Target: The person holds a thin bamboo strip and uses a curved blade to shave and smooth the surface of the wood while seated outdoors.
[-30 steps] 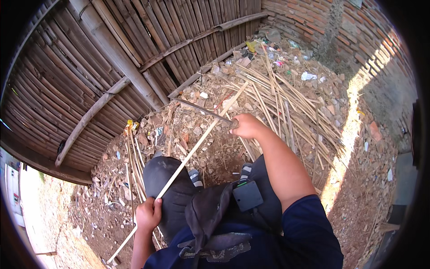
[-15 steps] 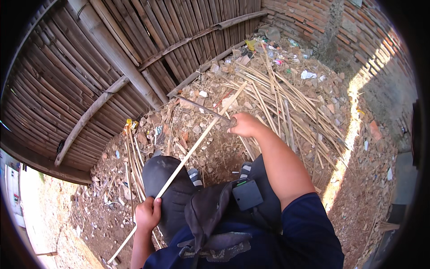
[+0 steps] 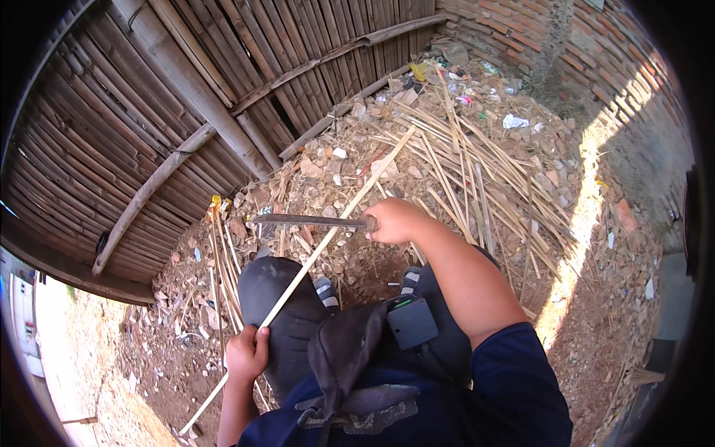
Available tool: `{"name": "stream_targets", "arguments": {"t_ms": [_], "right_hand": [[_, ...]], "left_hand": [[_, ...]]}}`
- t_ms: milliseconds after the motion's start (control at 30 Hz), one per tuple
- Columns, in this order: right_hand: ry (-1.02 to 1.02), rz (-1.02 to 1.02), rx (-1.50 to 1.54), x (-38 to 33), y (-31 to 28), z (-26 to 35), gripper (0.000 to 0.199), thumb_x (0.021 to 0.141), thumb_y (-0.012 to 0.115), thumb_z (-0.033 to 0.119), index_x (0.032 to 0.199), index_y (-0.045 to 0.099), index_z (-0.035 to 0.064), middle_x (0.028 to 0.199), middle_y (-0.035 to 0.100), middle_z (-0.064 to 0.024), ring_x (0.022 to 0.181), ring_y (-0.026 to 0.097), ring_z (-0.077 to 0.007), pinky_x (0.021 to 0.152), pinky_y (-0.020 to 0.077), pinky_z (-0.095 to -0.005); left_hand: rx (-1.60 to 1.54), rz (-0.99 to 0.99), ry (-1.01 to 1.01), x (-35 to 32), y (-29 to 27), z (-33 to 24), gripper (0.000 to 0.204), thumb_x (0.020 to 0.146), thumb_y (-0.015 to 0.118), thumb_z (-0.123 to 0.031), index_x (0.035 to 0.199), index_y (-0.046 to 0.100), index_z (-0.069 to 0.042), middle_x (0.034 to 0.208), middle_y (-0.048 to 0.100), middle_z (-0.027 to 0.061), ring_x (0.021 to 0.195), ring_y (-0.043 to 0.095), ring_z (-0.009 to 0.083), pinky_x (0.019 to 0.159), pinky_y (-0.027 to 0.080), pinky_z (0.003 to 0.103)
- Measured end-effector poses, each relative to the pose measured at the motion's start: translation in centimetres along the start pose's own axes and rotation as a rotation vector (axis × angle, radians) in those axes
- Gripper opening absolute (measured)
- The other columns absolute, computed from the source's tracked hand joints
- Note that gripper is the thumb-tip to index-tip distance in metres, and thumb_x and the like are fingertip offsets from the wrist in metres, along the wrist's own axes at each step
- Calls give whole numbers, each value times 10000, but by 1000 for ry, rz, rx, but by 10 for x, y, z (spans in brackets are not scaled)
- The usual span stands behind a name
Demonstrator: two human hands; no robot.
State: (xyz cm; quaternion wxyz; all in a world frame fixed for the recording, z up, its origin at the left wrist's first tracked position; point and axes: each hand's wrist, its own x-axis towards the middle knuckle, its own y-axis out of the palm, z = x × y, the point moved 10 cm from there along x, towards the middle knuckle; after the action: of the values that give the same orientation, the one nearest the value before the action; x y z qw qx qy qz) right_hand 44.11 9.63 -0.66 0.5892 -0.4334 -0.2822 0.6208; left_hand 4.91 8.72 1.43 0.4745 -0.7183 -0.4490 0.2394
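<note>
My left hand (image 3: 247,353) is closed round a long pale bamboo strip (image 3: 306,267), beside my left knee. The strip slants up and away to the right, crossing over my left thigh, and its lower end sticks out below the hand. In my right hand (image 3: 395,222) is the short handle of a long-bladed knife (image 3: 309,220), with fingers wrapped round it. Its dark blade points left, lying nearly level across the strip at about mid-length. Whether the edge touches the strip I cannot tell.
A heap of split bamboo strips (image 3: 495,179) lies ahead to the right on rubble-strewn ground. More strips (image 3: 217,261) lie left of my knee. A bamboo-slat wall (image 3: 179,89) rises at left, a brick wall (image 3: 506,37) at far right. A black box (image 3: 412,323) rests on my lap.
My right hand has come nearer to me and slightly left along the strip. The knife blade has swung from slanting up-left to nearly level. My left hand stays put.
</note>
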Motion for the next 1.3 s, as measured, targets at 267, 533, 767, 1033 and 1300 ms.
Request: {"name": "stream_targets", "arguments": {"t_ms": [267, 533, 767, 1033, 1300], "right_hand": [[172, -66, 91, 1, -18, -46, 506, 845, 774, 324, 1279, 680, 80, 1176, 709, -203, 1111, 667, -374, 965, 526, -454], [149, -76, 98, -1, -20, -31, 461, 852, 763, 325, 1234, 689, 76, 1151, 712, -208, 1099, 670, -380, 947, 533, -465], [63, 6, 6, 0, -4, -14, 459, 861, 760, 334, 1242, 685, 91, 1194, 700, -203, 1110, 667, -382, 947, 536, -468], [140, -77, 115, 2, -17, -48, 469, 862, 761, 329, 1256, 684, 86, 1158, 714, -192, 1075, 679, -370, 941, 535, -459], [179, -91, 96, 0, -22, -44, 460, 868, 755, 308, 1263, 681, 85, 1159, 713, -192, 1076, 679, -366, 942, 536, -444]], "left_hand": [[6, -8, -16, -1, 0, 2, 397, 995, 624, -262, 697, 514, -25, 580, 554, 197, 545, 576, 412, 538, 430, 489], [-9, -14, -1, 0, 1, 0, 402, 994, 629, -256, 689, 506, -24, 574, 539, 195, 539, 561, 408, 535, 419, 490], [-20, -18, 1, -1, 1, 2, 415, 996, 630, -257, 684, 486, -24, 566, 523, 188, 526, 549, 400, 525, 409, 480], [9, -23, -10, -1, 0, 1, 416, 997, 628, -278, 692, 499, -25, 574, 545, 197, 533, 571, 412, 527, 421, 490], [29, -54, 38, 0, -1, -1, 426, 992, 644, -297, 681, 501, -43, 551, 551, 184, 512, 580, 421, 510, 441, 492]]}}
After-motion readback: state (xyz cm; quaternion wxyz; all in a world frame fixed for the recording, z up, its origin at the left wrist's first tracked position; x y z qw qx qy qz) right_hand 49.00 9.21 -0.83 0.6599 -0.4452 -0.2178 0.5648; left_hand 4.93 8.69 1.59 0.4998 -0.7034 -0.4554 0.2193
